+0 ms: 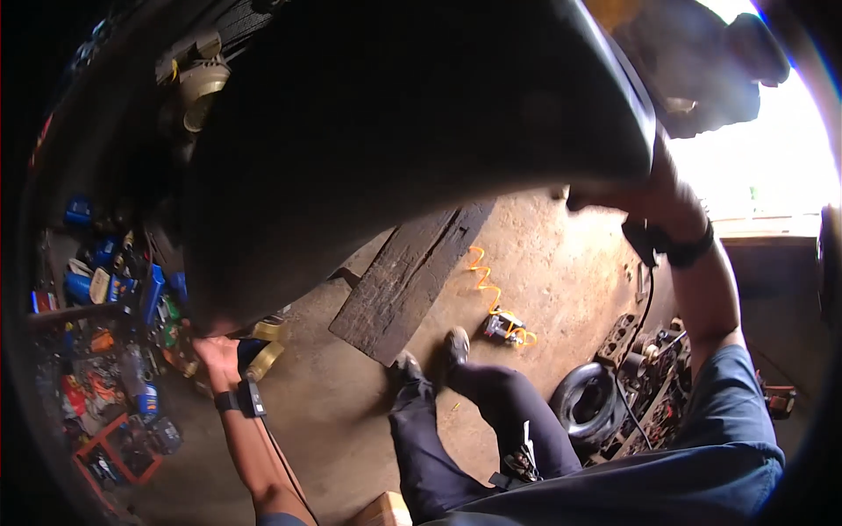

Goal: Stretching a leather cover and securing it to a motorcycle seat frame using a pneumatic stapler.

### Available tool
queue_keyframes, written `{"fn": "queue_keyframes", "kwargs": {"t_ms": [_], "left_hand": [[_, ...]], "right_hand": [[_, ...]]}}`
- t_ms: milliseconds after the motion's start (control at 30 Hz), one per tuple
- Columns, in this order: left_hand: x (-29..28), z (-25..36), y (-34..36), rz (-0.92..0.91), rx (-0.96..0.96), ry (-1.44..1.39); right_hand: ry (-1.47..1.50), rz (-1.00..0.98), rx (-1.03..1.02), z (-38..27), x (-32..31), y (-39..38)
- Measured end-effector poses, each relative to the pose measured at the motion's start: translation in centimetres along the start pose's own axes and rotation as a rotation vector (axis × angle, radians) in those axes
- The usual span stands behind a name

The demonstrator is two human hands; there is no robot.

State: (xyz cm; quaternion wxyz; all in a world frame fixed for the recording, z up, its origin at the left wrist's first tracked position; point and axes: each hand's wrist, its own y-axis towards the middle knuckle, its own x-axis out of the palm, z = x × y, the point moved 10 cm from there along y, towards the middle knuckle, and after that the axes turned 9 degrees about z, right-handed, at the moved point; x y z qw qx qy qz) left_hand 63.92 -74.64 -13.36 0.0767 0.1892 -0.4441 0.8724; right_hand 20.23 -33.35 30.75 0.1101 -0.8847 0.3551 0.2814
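Note:
A large, dark, smooth panel (421, 131) with a curved lower edge fills the upper middle of the view, held up in front of me. At its lower left corner, my left hand (217, 355) grips the edge, and most of the fingers are hidden by the panel. My right hand (636, 193) is closed on the panel's right end, partly in shadow and slightly blurred. What lies on the panel's far side cannot be seen.
Beneath the panel, a worn wooden plank (399, 289) lies near my feet. A coiled orange hose (482, 276) runs to a small device (504, 326). Black rubber rings (586, 399) and metal parts stand at right. Cluttered cans and boxes (105, 368) fill the left side.

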Motion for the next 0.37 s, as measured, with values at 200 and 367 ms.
{"fn": "queue_keyframes", "kwargs": {"t_ms": [200,367], "left_hand": [[-8.0,-0.3,7.3,-0.160,0.238,-0.351],[-3.1,-2.6,5.6,-0.476,0.162,-0.339]], "right_hand": [[-0.170,-0.190,-0.178,7.4,11.4,-6.7],[-0.110,-0.172,0.055,18.1,15.8,-10.9]]}}
